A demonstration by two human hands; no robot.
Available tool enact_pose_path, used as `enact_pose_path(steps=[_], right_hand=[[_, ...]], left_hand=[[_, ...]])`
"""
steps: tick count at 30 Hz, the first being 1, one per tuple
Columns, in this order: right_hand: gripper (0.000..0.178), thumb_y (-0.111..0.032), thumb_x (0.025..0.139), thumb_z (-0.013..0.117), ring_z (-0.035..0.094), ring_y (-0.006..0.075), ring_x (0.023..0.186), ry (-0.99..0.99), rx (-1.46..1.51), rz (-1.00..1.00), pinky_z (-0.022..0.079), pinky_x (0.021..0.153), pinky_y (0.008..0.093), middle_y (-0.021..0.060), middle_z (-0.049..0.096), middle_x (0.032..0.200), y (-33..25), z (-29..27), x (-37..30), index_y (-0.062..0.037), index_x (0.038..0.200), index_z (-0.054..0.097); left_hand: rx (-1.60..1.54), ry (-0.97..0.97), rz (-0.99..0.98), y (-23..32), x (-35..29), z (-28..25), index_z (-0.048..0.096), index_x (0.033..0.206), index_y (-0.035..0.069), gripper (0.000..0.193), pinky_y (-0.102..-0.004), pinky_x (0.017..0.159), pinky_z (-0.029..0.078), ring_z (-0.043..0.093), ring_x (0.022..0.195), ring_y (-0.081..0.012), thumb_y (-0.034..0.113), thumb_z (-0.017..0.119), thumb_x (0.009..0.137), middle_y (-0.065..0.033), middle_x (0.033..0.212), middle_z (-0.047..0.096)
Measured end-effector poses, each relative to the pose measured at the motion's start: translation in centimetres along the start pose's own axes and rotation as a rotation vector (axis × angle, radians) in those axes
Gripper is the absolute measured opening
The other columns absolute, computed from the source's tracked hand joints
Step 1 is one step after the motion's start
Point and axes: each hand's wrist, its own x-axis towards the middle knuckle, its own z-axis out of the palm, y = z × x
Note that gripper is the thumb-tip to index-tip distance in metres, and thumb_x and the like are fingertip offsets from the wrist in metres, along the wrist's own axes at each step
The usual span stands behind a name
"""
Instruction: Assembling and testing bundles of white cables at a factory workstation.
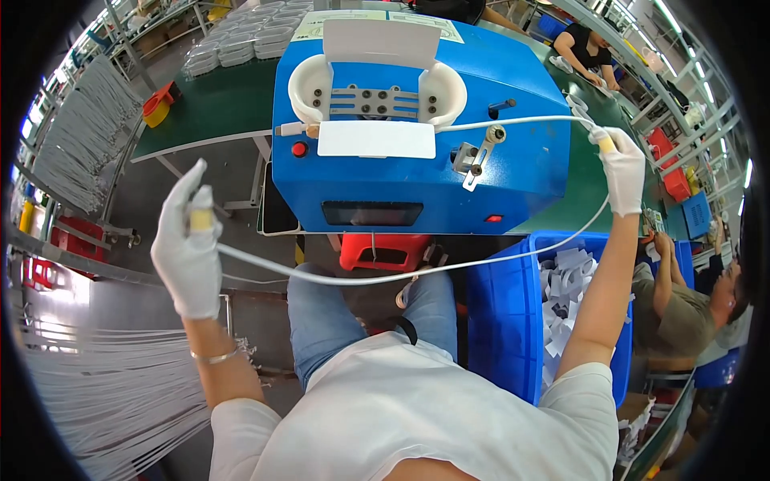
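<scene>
A white cable hangs in a loop between my two white-gloved hands. My left hand is raised at the left, slightly blurred, with the cable running out by the base of its thumb; a yellow band wraps that thumb. Up at the right, my right hand pinches the cable, also with a yellow band on the thumb. From there the cable crosses the blue machine to a connector at the left. It passes between an upright white sheet and a lower white flap, by white curved guides.
A blue bin of white paper scraps stands at my right, a red stool under the machine. Clear trays and a yellow-orange tape dispenser sit on the green table. Cable bundles hang left. Co-workers sit right.
</scene>
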Motion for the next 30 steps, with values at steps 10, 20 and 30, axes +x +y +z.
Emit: enact_pose_path(steps=[10, 20, 30], right_hand=[[0.017, -0.021, 0.087, 0.065, 0.033, -0.0015, 0.052, -0.104, 0.108, 0.258, 0.021, 0.045, 0.0168, -0.0080, 0.049, 0.065, 0.6, -3.5, -3.6, -0.0054, 0.081, 0.066], [0.019, -0.019, 0.088, 0.064, 0.031, -0.0008, 0.044, -0.269, 0.340, 0.343, 0.019, 0.040, 0.0173, -0.0074, 0.042, 0.057, -1.9, -2.2, -5.2, -0.0010, 0.082, 0.062], [0.027, -0.024, 0.087, 0.064, 0.045, 0.0043, 0.037, -0.448, 0.346, 0.257, 0.031, 0.037, 0.0170, -0.0003, 0.055, 0.057, -6.5, 1.1, -4.6, 0.0027, 0.084, 0.065]], left_hand=[[-0.229, -1.014, -0.306, 0.7, -5.0, 1.3, 0.063, 0.114, 0.002, 0.029, -0.0202, 0.057, 0.045, 0.055, 0.061, -0.0066, 0.007, 0.064, 0.086, -0.0013, 0.072, 0.061], [-0.442, -1.543, -0.467, -2.1, -11.7, 9.3, 0.055, 0.125, 0.004, 0.037, -0.0284, 0.088, 0.048, 0.063, 0.098, -0.0168, 0.018, 0.059, 0.091, -0.0101, 0.109, 0.066], [-0.108, -1.312, -0.468, -8.5, -14.3, 9.0, 0.057, 0.121, 0.001, 0.038, -0.0286, 0.089, 0.048, 0.062, 0.097, -0.0168, 0.003, 0.060, 0.084, -0.0106, 0.104, 0.065]])
